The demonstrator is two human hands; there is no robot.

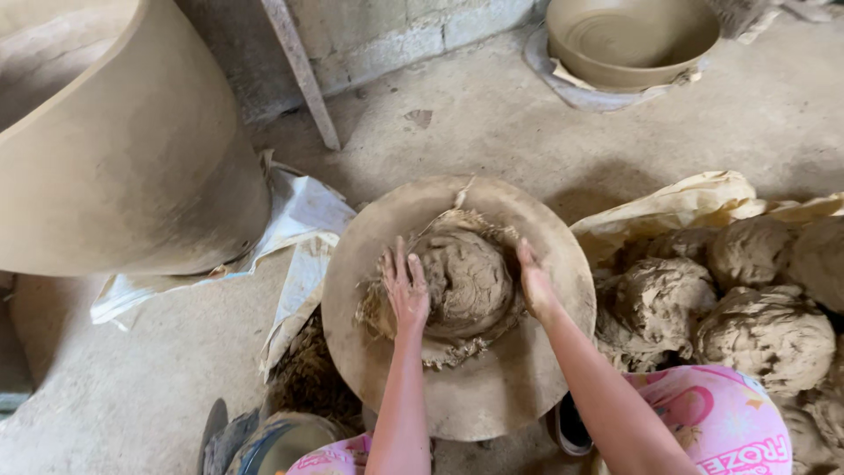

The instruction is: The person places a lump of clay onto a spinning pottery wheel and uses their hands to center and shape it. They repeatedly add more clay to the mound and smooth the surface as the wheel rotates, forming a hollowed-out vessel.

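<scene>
One clay lump sits at centre frame, on the middle of a round clay-coated disc. Lump is rough and domed, with straw-like fibres sticking out around its base.

Two hands are on it. Left hand lies flat against the lump's left side, fingers spread and pointing up-frame, palm pressing, not gripping. Right hand is on the lump's right side, fingers together, cupped against the clay; also an open press, nothing pinched. Both forearms enter from the bottom edge.

Outward:
- Right of the disc: pile of clay balls, at least five countable, more cut off by the frame edge. They lie on a tan sheet.
- Upper left: one large clay vessel wall, smooth, partly out of frame, standing on white sheeting.
- Top right: one wide shallow clay bowl on a grey mat.
- Top centre: one slanted grey bar leaning against the block wall.
- Bottom right: pink patterned clothing, touching the right forearm.
- Floor is bare concrete, dusty.
</scene>
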